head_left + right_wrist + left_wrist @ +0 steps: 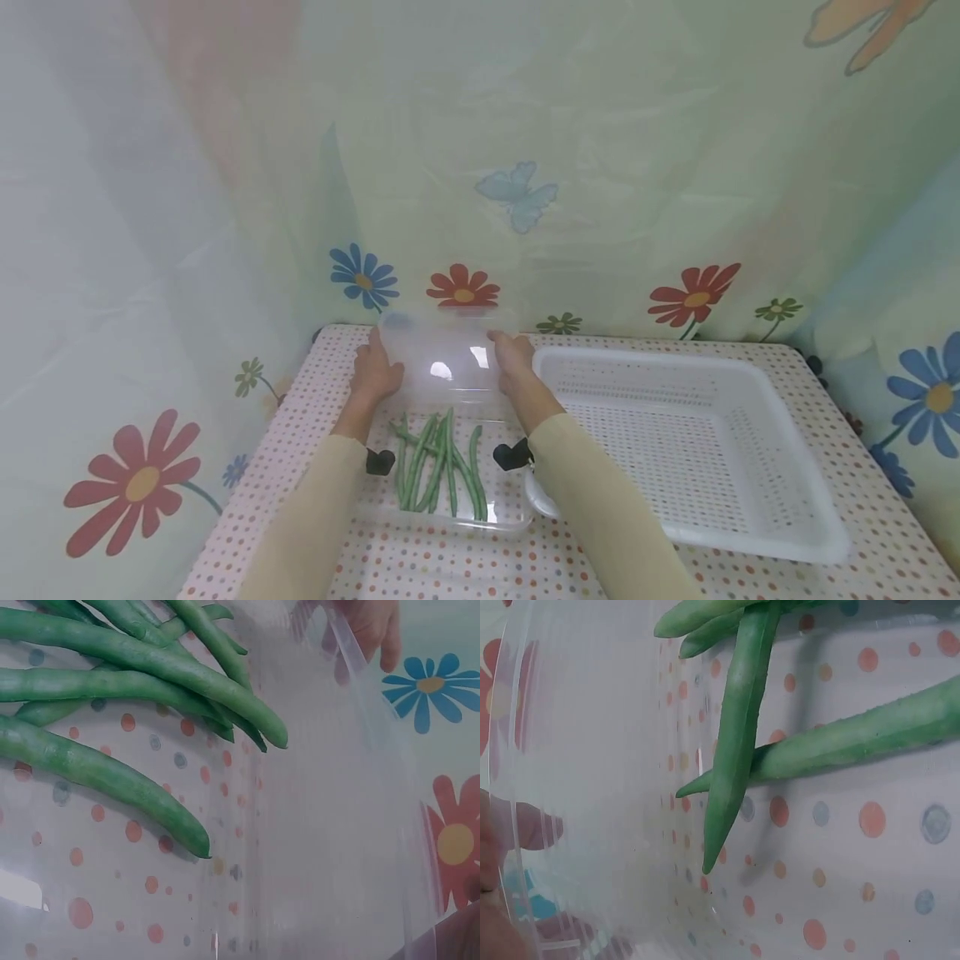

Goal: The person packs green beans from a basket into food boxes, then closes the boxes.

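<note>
A clear plastic container (506, 523) lies on the table with several green beans (442, 462) loosely crossed in it. Behind it, a clear plastic lid (450, 354) is raised at a steep tilt, light glinting off it. My left hand (377, 371) grips the lid's left side, and my right hand (516, 362) holds the right side. In the left wrist view, fingers (536, 825) show at the edge of the clear plastic. The right wrist view shows the left hand (367, 630) through the plastic and part of the right hand (457, 937) in the lower corner.
To the right stands a large white plastic basket (757, 375) with a slotted base, close beside the right forearm. A dotted cloth (420, 571) covers the table. Flower-printed sheeting (600, 208) hangs behind and at both sides.
</note>
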Tool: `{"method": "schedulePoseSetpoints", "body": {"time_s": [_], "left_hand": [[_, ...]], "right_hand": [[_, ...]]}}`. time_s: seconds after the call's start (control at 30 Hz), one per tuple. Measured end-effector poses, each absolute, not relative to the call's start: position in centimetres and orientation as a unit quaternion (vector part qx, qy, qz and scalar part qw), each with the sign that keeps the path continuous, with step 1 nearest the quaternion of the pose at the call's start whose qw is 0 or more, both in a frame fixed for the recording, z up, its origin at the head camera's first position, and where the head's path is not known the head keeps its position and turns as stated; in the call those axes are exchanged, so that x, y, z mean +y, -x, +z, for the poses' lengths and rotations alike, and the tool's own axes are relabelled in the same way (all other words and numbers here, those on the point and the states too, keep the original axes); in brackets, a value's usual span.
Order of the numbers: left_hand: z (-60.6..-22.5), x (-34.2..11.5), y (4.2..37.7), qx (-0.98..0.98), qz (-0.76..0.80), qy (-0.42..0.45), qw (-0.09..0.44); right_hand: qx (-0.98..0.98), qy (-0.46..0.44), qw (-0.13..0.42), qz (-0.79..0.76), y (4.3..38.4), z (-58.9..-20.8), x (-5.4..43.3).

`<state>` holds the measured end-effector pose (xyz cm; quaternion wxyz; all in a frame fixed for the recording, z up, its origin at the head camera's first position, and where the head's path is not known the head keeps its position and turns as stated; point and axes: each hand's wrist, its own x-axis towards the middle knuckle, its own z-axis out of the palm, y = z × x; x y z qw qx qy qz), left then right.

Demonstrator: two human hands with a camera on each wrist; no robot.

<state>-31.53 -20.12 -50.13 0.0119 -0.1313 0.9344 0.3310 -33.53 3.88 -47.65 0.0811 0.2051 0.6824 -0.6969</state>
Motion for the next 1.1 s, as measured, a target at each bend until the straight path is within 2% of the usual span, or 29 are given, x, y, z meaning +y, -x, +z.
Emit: {"method": "schedulePoseSetpoints", "body": {"time_s": [0.37,0.63,0.97,1.1], "left_hand": [[-49.7,-20.3,30.8,0.904,0.399,0.142,-0.06],[-49.3,-20.4,30.5,0.884,0.436,0.147,-0.084],[-44.9,-20.9,30.2,0.824,0.522,0.135,-0.175],[-43.2,-20.8,30.1,0.777,0.57,0.126,-0.233]], "right_hand": [[0.654,-0.174,0.047,-0.735,33.5,-47.4,3.6],[0.69,-0.108,0.011,-0.716,33.0,-47.0,3.2],[0.705,-0.083,-0.017,-0.704,32.3,-45.3,2.7],[0.689,-0.069,-0.032,-0.721,31.7,-44.0,2.6]]}}
